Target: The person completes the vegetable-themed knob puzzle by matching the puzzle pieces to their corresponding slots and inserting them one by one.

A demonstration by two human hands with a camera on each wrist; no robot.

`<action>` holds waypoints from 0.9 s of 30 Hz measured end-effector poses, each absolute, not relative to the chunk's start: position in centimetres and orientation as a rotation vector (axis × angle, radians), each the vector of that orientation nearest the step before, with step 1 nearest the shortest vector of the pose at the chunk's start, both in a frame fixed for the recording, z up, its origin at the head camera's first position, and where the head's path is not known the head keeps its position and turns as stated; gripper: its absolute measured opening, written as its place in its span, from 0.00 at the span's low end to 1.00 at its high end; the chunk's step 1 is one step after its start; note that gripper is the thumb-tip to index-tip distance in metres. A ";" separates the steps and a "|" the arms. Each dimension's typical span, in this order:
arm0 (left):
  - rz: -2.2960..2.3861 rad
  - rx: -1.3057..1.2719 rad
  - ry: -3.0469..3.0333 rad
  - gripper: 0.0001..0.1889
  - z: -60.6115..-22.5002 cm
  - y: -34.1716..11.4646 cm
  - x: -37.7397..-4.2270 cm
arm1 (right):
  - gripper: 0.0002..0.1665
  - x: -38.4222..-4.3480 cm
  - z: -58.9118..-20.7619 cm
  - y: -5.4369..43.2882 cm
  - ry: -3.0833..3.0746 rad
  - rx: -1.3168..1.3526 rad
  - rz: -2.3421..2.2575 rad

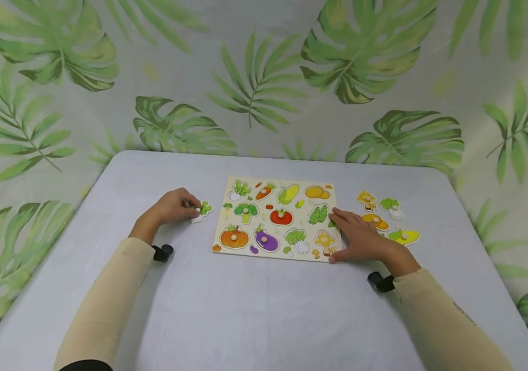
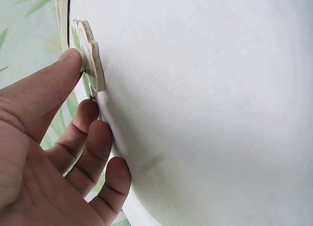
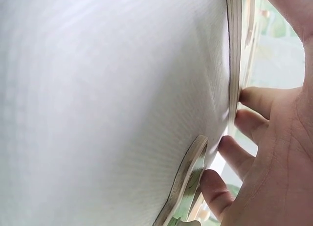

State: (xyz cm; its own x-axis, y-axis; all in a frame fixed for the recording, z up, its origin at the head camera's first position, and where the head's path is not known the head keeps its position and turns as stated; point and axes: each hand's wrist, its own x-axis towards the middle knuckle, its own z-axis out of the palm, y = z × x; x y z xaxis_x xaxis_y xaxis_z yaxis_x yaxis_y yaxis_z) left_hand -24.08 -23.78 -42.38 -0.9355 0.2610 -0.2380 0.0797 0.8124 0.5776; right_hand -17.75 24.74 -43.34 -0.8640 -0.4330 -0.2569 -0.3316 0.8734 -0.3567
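Observation:
My left hand (image 1: pixel 177 206) pinches the knob of a wooden puzzle piece (image 1: pixel 205 208) printed with a white radish and green leaves, left of the puzzle board (image 1: pixel 270 258). Seen in the left wrist view, thumb and index finger meet at the piece (image 2: pixel 97 64), which lies low over the white cloth; the other fingers are loosely bent. Across the board's right edge rests my right hand (image 1: pixel 361 238), its fingers spread on the rim. From the right wrist, the fingertips touch the board's edge (image 3: pixel 234 55) and a loose piece (image 3: pixel 188 177) lies beneath the hand.
Beyond the right hand lie several loose pieces: a mushroom piece (image 1: pixel 366 200), a leafy cabbage piece (image 1: pixel 392 207), a potato piece (image 1: pixel 375 221) and a corn piece (image 1: pixel 404 236). Knobbed pieces such as the tomato (image 1: pixel 281 217) and the eggplant (image 1: pixel 266 240) sit in the board. A leaf-print curtain (image 1: pixel 264 77) hangs behind the table.

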 end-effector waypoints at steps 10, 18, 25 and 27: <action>0.789 0.271 2.714 0.13 -42.5 -23.8 -24.1 | 0.68 -17.7 -43.5 24.7 2.726 -0.574 -0.425; 0.822 0.261 2.763 0.11 -42.7 -23.7 -24.2 | 0.67 -17.5 -43.5 24.6 2.723 -0.568 -0.415; 0.878 0.301 2.794 0.09 -42.2 -22.5 -24.7 | 0.67 -17.4 -43.4 24.6 2.728 -0.574 -0.425; 0.883 0.310 2.803 0.09 -41.9 -22.1 -25.1 | 0.67 -17.4 -43.3 24.6 2.736 -0.579 -0.426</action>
State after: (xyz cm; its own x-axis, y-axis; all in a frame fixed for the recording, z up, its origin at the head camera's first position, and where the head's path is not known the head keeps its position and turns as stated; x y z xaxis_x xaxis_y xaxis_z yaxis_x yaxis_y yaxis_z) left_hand -25.05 -22.08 -41.91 -0.9608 0.2528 -0.1139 0.1419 0.8011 0.5814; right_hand -17.39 24.58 -43.28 -0.8697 -0.4325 -0.2378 -0.3396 0.8741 -0.3474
